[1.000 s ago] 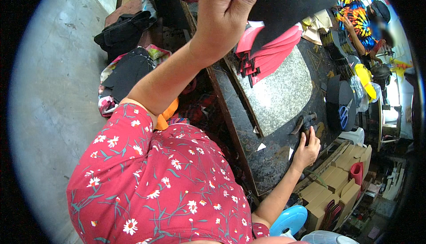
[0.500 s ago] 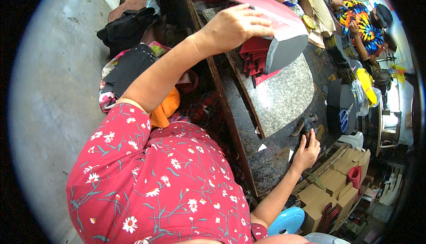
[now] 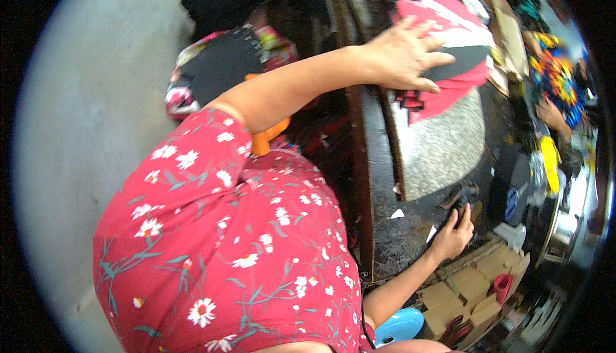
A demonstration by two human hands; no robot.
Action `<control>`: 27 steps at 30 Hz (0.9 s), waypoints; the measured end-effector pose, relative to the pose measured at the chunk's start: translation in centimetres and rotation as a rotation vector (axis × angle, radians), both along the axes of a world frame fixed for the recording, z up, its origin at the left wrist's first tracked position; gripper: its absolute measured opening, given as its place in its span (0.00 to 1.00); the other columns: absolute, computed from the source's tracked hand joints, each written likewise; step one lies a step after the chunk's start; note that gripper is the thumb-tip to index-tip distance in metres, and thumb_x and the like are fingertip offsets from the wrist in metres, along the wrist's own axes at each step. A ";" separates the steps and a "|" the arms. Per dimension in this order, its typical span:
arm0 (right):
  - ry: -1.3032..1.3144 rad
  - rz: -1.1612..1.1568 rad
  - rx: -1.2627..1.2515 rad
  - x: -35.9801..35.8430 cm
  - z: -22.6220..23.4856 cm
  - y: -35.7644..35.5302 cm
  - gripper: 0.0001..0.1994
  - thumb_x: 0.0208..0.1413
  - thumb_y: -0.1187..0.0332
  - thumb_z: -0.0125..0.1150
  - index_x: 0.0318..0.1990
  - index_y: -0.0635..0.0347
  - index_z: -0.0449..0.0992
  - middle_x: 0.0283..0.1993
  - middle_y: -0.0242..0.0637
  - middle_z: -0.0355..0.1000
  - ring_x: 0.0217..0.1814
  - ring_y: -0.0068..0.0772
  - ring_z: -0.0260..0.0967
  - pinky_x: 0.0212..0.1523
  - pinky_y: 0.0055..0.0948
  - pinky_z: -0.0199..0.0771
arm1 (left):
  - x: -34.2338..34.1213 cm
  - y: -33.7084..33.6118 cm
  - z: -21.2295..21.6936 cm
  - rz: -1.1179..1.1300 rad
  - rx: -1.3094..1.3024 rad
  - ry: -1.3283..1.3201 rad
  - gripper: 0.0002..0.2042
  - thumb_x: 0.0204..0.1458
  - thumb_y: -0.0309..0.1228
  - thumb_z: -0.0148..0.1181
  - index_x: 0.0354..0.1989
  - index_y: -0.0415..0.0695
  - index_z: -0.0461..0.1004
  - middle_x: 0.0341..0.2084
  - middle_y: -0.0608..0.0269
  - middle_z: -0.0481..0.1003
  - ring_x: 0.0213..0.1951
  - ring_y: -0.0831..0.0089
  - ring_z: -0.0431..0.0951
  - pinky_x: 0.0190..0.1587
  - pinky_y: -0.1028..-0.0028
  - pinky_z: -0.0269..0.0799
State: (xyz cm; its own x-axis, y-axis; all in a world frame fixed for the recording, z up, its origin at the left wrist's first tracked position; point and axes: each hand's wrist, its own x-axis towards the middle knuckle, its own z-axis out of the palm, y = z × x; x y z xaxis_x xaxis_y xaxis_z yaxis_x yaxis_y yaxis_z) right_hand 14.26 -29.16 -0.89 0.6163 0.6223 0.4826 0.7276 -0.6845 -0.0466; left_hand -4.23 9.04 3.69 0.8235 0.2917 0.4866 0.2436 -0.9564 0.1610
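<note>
My left hand (image 3: 407, 54) is spread open over a stack of flat pink-red pieces (image 3: 449, 93). The top piece carries white and black areas (image 3: 471, 61) and lies beneath or just beside my fingers. A pale speckled slab (image 3: 446, 151) supports the stack. At the near right of the dark worktable, my right hand (image 3: 454, 234) has its fingers curled at the handle of a small dark hammer (image 3: 463, 196). The hammer's head rests on or just above the tabletop; the handle is mostly hidden by my fingers.
Small white scraps (image 3: 398, 214) lie on the worktable (image 3: 385, 244). Blue-handled scissors (image 3: 511, 203) sit on black pieces at the right. Cardboard boxes (image 3: 443, 295) and a blue round stool (image 3: 399, 326) stand near the table. A person in a colourful shirt (image 3: 555, 77) sits beyond.
My left hand has let go of the raised pink, white and black piece, which now lies lower on the stack. The view has shifted. My right hand stays by the hammer.
</note>
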 end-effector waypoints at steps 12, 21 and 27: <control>0.034 -0.031 -0.043 0.9 -0.5 -0.8 0.19 0.64 0.53 0.57 0.61 0.38 0.74 0.47 0.39 0.74 0.46 0.45 0.71 0.44 0.42 0.71 | -16.2 4.9 -8.6 0.607 0.046 -0.196 0.30 0.50 0.42 0.65 0.61 0.47 0.68 0.62 0.49 0.65 0.64 0.51 0.63 0.67 0.55 0.59; 0.033 -0.037 -0.034 1.2 -0.6 -0.8 0.19 0.63 0.53 0.57 0.60 0.37 0.75 0.46 0.37 0.75 0.46 0.43 0.72 0.44 0.41 0.71 | -29.3 1.5 -20.9 1.205 -0.564 0.686 0.57 0.42 0.60 0.69 0.76 0.55 0.38 0.75 0.46 0.35 0.70 0.25 0.40 0.61 0.28 0.52; 0.052 0.001 -0.013 0.7 -0.4 -0.7 0.18 0.64 0.57 0.58 0.60 0.41 0.75 0.46 0.36 0.74 0.44 0.43 0.71 0.43 0.41 0.70 | -27.9 4.6 -15.8 0.941 -0.724 0.925 0.27 0.54 0.39 0.62 0.62 0.43 0.69 0.60 0.41 0.69 0.61 0.45 0.71 0.58 0.52 0.71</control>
State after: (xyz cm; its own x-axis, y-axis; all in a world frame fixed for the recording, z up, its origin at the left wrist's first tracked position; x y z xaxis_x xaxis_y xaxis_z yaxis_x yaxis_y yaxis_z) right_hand 14.91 -29.88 -1.26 0.6400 0.6287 0.4417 0.7249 -0.6847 -0.0758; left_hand -32.10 13.62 -12.08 0.1313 0.8164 -0.5623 0.9830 -0.1806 -0.0328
